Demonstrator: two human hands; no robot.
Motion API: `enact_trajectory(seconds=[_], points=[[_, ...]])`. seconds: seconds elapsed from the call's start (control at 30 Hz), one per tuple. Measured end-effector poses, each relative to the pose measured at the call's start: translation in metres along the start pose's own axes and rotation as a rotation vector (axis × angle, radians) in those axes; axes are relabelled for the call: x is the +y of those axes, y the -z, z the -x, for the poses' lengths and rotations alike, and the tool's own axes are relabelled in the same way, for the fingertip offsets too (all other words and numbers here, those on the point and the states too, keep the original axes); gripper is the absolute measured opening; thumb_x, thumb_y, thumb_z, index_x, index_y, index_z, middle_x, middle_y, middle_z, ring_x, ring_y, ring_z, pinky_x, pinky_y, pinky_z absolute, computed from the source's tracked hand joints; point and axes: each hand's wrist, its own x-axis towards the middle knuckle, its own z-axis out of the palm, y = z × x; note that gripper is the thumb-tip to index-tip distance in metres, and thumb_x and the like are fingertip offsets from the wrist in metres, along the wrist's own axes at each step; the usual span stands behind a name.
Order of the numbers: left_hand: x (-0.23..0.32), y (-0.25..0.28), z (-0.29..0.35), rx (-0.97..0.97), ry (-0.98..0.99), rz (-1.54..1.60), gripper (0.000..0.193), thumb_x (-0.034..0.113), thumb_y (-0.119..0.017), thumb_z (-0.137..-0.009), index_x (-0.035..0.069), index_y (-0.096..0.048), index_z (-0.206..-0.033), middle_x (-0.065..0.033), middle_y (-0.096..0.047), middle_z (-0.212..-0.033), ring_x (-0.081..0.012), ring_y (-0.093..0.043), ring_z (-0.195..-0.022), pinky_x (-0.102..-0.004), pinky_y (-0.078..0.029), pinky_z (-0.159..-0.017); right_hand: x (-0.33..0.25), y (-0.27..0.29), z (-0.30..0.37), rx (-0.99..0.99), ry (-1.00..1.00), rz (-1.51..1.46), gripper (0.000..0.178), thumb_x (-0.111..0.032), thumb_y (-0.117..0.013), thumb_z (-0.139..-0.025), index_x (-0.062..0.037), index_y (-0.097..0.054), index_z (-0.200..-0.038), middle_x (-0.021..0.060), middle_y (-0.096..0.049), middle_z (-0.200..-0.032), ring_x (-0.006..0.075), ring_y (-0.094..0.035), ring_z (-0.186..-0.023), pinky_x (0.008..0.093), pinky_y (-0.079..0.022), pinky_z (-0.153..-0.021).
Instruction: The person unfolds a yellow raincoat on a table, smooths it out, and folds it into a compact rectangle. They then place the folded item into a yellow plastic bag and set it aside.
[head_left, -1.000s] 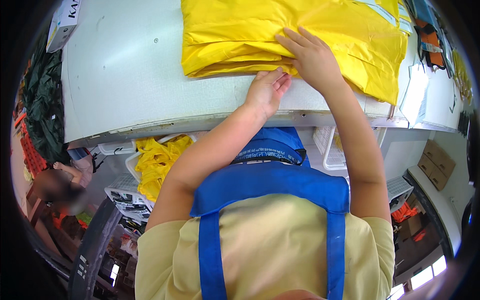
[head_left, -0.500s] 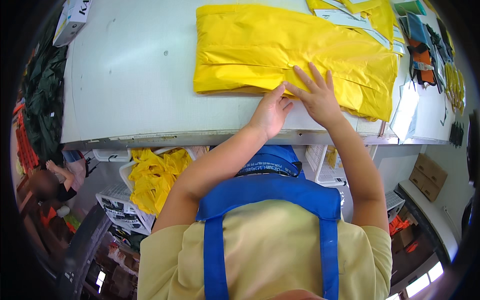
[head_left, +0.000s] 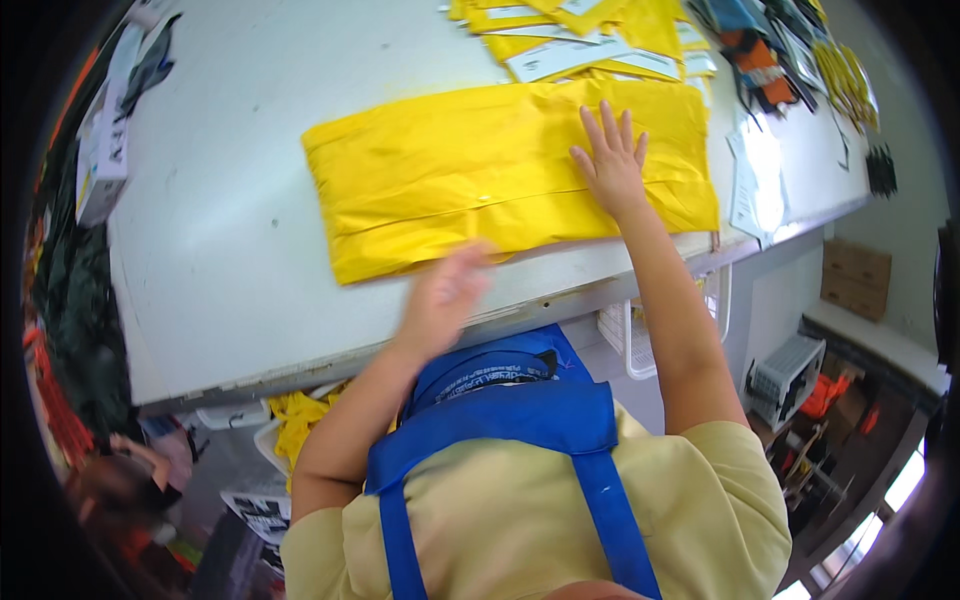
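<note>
A bright yellow piece of smooth fabric, folded into a long flat rectangle, lies on the white table in front of me. My right hand rests flat on its right part, palm down with the fingers spread. Beside the near edge of the fabric is my left hand, blurred by motion. Its fingers are smeared, so their pose and anything in them do not show.
Yellow packets with white cards lie behind the fabric. Dark and orange items stand at the back right. A white box and dark green cloth are at the left. Baskets sit below the table; another person is at lower left.
My right hand has slid rightward and away over the fabric, now lying flatter. My left hand has drawn back toward me. The whole view has turned, and the fabric looks straighter and flatter.
</note>
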Motion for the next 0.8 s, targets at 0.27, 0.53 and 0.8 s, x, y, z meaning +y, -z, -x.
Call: enact_trajectory(seconds=[0.27,0.53,0.8], points=[[-0.018,0.09,-0.047,0.365,-0.023,-1.647,0.066,0.056,-0.048,-0.087,0.032,-0.028,-0.145,-0.0168,-0.006,-0.154,-0.0459,-0.004,-0.139,-0.0669,-0.008,-0.105,0.144,0.024,0.008,0.059,-0.75,-0.216,0.045,-0.045,-0.045,-0.093,-0.0116,-0.052,-0.122,0.0235,-0.058,-0.116,0.0423,-0.054,-0.107,0.0478,-0.043,-0.089],[-0.022,0.094,-0.063,0.262,-0.077,-1.514,0.072,0.061,-0.052,-0.081,0.032,-0.032,-0.143,-0.0151,-0.004,-0.155,-0.0458,0.0,-0.139,-0.0642,-0.002,-0.107,0.169,0.007,0.012,0.04,-0.779,-0.159,0.034,-0.038,-0.045,-0.094,-0.0081,-0.055,-0.107,0.0255,-0.062,-0.102,0.0426,-0.058,-0.094,0.0529,-0.044,-0.078],[-0.009,0.094,-0.073,0.214,0.041,-1.554,0.071,0.056,-0.058,-0.08,0.03,-0.036,-0.142,-0.0135,-0.02,-0.15,-0.0429,-0.017,-0.135,-0.0572,-0.011,-0.108,0.087,0.004,-0.016,-0.037,-0.325,0.276,0.052,-0.046,-0.04,-0.094,-0.0314,-0.033,-0.143,0.0054,-0.022,-0.152,0.0371,-0.013,-0.14,0.0678,-0.009,-0.103]])
